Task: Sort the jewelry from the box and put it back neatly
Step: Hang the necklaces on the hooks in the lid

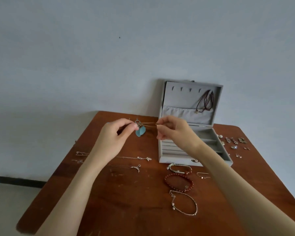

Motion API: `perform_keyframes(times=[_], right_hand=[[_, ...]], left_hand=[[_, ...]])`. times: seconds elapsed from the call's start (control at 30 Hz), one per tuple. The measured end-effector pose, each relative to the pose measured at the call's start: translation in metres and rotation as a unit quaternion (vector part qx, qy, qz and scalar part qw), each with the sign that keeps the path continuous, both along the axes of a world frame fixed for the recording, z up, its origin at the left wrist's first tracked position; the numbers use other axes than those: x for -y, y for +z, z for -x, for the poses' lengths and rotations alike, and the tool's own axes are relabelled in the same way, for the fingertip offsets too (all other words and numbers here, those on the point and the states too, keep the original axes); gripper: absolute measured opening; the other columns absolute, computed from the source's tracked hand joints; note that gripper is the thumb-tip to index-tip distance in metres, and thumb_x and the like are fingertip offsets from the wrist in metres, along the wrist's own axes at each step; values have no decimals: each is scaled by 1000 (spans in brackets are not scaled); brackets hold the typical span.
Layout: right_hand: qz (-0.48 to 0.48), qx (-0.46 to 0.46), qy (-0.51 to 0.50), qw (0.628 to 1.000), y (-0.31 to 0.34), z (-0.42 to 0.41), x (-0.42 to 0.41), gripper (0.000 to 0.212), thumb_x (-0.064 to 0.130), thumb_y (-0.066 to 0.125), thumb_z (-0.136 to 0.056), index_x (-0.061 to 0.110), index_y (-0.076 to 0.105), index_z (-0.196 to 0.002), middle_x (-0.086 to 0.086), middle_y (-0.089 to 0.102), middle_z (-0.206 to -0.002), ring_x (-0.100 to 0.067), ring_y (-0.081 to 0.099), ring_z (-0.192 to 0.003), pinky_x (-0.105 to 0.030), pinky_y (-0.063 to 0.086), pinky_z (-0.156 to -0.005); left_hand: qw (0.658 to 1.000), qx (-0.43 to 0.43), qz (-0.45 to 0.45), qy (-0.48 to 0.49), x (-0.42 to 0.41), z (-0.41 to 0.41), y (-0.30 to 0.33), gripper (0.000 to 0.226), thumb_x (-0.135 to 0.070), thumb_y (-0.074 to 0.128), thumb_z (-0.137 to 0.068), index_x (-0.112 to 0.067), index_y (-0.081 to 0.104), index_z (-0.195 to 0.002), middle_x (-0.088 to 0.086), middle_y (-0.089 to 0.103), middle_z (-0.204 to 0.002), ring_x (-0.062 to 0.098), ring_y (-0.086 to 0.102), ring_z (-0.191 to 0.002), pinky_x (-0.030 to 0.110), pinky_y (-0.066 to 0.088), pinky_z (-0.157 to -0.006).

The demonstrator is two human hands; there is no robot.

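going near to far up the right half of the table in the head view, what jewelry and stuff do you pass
thin silver chain bracelet → dark red beaded bracelet → silver and red bracelets lying together → open grey jewelry box → dark braided cord necklace hanging in its raised lid

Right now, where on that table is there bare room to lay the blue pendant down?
The near left of the table, in front of the thin chains, is bare wood. So is the far strip left of the box, under the hands. It is crowded right of the box with earrings, and before it with bracelets.
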State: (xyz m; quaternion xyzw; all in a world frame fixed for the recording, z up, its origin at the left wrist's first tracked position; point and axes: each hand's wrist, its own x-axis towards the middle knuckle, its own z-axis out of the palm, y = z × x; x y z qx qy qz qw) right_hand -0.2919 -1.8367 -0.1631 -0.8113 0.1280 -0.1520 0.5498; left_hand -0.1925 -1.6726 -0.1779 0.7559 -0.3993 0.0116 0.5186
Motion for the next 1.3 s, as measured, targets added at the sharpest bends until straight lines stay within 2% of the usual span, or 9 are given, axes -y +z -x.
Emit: perform_keyframes(times=[0.1,0.23,0.33,0.5,0.63,0.77,0.97,1.1,1.3], right_hand=[[-18,-13,5,1000,4,20,12,16,5,49,-93,10,62,-102,-3,60,-71,-7,58,-62,-17,52,-66],[-96,10,32,995,1,43,16,16,7,51,-92,10,67,-92,-6,61,-74,-12,58,-67,-23,52,-72],[-135,37,48,989,-1,54,15,25,12,51,-93,16,66,-74,-9,59,-76,-14,56,-67,-25,49,-69],[-199,79,58,975,3,68,20,20,11,47,-95,3,61,-82,-5,56,-68,-14,52,-62,-21,46,-64],[-203,100,62,972,4,73,19,29,-5,39,-90,7,64,-82,0,55,-65,-11,49,-60,-22,42,-64],[-176,77,60,980,-5,72,14,29,14,43,-77,12,67,-93,3,40,-58,-10,39,-58,-25,36,-64],[-90,45,84,991,1,82,11,42,51,44,-90,19,69,-97,4,26,-61,-11,28,-60,-26,30,-65],[-34,37,99,994,7,81,9,41,44,43,-93,12,67,-104,1,27,-59,-12,26,-57,-30,30,-65],[-47,47,58,996,9,82,31,43,52,37,-88,20,64,-81,7,27,-53,-13,22,-51,-25,24,-53]], left_hand=[[997,-50,50,-14,5,9,23,16,-23,53,-92,-21,68,-86,-22,54,-52,-5,49,-49,8,34,-49],[974,-176,127,-66,22,24,40,20,-23,53,-91,-13,70,-88,-10,33,-46,5,26,-41,19,22,-42],[952,-243,148,-108,38,38,51,21,-19,54,-91,-5,67,-87,2,37,-54,11,30,-45,23,26,-46],[910,-331,171,-182,62,56,71,21,-14,51,-92,-2,65,-82,4,45,-57,11,34,-46,19,26,-43],[918,-301,154,-209,75,69,77,22,-17,52,-92,-1,67,-89,3,50,-58,12,40,-49,20,31,-46],[920,-300,144,-207,79,77,77,22,-17,53,-91,-1,68,-88,3,54,-61,12,42,-53,19,33,-46],[940,-270,121,-171,77,75,81,22,-16,53,-92,-4,67,-82,3,56,-67,8,42,-52,16,32,-44],[928,-296,134,-182,82,77,85,23,-17,51,-93,0,64,-85,0,57,-59,7,43,-49,15,32,-43],[954,-259,93,-119,92,56,92,23,-22,56,-91,-3,64,-81,0,52,-59,7,34,-46,19,23,-45]])
